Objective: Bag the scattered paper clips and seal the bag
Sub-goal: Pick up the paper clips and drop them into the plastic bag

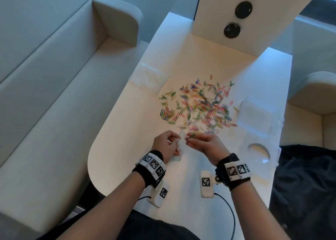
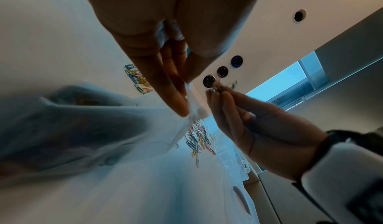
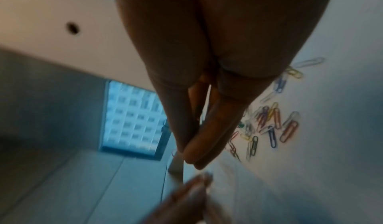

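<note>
Several coloured paper clips (image 1: 198, 105) lie scattered in a loose pile on the white table (image 1: 127, 148), also seen in the left wrist view (image 2: 199, 137) and right wrist view (image 3: 269, 122). My left hand (image 1: 168, 145) pinches the top edge of a small clear plastic bag (image 1: 180, 145) just in front of the pile; the bag (image 2: 103, 121) hangs below my fingers. My right hand (image 1: 201, 142) pinches a few paper clips (image 1: 191, 135) right beside the bag's mouth, its fingertips (image 2: 215, 91) closed on them.
More clear plastic bags lie on the table at the left (image 1: 151, 76) and right (image 1: 258, 116) of the pile. An upright white panel with round black holes (image 1: 232, 30) stands at the table's far end. Grey sofas (image 1: 45, 94) flank the table.
</note>
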`<state>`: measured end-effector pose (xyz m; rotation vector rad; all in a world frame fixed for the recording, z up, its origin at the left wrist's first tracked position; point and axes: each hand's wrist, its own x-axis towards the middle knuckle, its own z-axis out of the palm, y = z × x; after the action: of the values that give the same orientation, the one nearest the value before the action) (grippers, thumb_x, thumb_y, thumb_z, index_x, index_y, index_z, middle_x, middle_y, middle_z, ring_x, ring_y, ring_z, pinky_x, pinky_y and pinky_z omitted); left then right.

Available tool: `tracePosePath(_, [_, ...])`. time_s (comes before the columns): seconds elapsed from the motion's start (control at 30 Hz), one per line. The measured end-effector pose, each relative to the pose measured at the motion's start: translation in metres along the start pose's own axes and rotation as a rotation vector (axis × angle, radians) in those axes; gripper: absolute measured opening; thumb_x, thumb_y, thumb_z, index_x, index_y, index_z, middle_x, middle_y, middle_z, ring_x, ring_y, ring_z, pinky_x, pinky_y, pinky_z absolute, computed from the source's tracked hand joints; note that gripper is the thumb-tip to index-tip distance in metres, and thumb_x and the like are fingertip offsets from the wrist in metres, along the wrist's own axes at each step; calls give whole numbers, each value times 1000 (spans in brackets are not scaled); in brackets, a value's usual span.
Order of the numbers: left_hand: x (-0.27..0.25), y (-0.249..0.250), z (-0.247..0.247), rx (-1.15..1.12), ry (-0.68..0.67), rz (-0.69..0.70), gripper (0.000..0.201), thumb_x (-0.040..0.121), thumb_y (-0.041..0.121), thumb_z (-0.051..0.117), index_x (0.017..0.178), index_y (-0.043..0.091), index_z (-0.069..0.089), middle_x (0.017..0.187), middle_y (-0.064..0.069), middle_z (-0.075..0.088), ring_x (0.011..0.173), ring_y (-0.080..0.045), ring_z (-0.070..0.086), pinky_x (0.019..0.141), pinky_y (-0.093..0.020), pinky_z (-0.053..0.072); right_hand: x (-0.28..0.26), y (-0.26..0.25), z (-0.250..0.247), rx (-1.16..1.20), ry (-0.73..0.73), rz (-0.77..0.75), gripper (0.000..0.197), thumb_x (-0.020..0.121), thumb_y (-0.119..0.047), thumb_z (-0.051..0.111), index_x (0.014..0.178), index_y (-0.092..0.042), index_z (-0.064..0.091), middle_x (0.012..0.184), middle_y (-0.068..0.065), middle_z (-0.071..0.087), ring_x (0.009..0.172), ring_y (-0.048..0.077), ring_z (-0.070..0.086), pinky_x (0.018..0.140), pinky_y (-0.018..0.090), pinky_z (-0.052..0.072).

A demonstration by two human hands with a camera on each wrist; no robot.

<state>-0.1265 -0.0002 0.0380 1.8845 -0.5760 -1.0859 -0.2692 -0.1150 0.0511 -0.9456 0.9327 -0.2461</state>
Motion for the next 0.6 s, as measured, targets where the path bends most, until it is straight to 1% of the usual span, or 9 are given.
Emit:
tracePosePath(0.1, [1, 1, 5, -16, -7, 0, 7, 92, 8, 60, 93, 9, 67, 78, -6, 65, 60, -24, 71, 61, -43, 63, 0, 4, 16, -719, 50, -96, 19, 80, -10, 76, 99, -12, 78, 90, 4, 76, 83, 19, 71, 81, 27, 57])
tracePosePath(0.13, [0, 1, 5, -20, -11, 5, 7, 93, 7, 60, 93, 8, 67, 79, -7, 64, 62, -23, 70, 61, -42, 63, 1, 4, 22, -898, 99, -124, 18, 81, -13, 74, 98, -16, 78, 90, 1, 76, 79, 14, 69, 77, 22, 55])
tracePosePath(0.2, [-1, 2, 5, -33, -14, 9, 7, 93, 7, 60, 94, 6, 67, 78, -6, 63, 62, -22, 69, 62, -41, 63, 3, 3, 34, -1081, 164, -135, 24, 84, -9, 65, 105, -15, 76, 99, 2, 75, 80, 10, 63, 74, 17, 48])
tracePosePath(0.27, [0, 2, 5, -37, -10, 11, 7, 93, 6, 60, 93, 6, 67, 77, -5, 63, 62, -21, 69, 62, -40, 63, 7, 3, 43, -1177, 147, -76, 37, 87, -2, 55, 118, -13, 70, 113, 6, 71, 93, 13, 63, 78, 19, 47])
tracePosePath(0.33, [1, 2, 3, -31, -6, 10, 8, 93, 6, 60, 93, 6, 67, 76, -3, 62, 60, -19, 68, 62, -40, 63, 9, 4, 49, -1233, 122, -3, 43, 88, 0, 50, 126, -15, 65, 123, 5, 67, 108, 19, 63, 89, 25, 51])
tracePosePath(0.37, [2, 1, 3, -28, -7, 9, 8, 93, 6, 60, 93, 6, 67, 76, -3, 63, 59, -18, 68, 62, -39, 63, 10, 3, 51, -1264, 127, 1, 41, 89, -2, 51, 124, -17, 66, 120, 4, 67, 107, 20, 63, 92, 28, 52])
tracePosePath(0.43, [2, 1, 1, -29, -8, 15, 9, 93, 6, 59, 92, 6, 68, 75, -3, 63, 59, -17, 67, 61, -36, 63, 8, 3, 51, -1319, 144, -83, 31, 90, -7, 53, 109, -21, 73, 103, 2, 72, 91, 18, 65, 87, 30, 54])
tracePosePath(0.53, [2, 0, -5, -22, -8, 18, 9, 93, 7, 59, 94, 6, 68, 76, -4, 63, 58, -14, 66, 60, -30, 62, 3, -4, 43, -1163, 198, -273, 27, 84, -3, 56, 84, -19, 77, 79, -2, 72, 70, 11, 61, 76, 25, 53])
tracePosePath(0.6, [2, -3, -10, 0, 2, 15, 9, 94, 9, 60, 97, 7, 69, 79, -1, 63, 58, -9, 65, 56, -23, 59, 10, -11, 27, -1063, 312, -387, 27, 80, 0, 59, 80, -20, 76, 80, -5, 71, 71, 8, 61, 77, 25, 53])
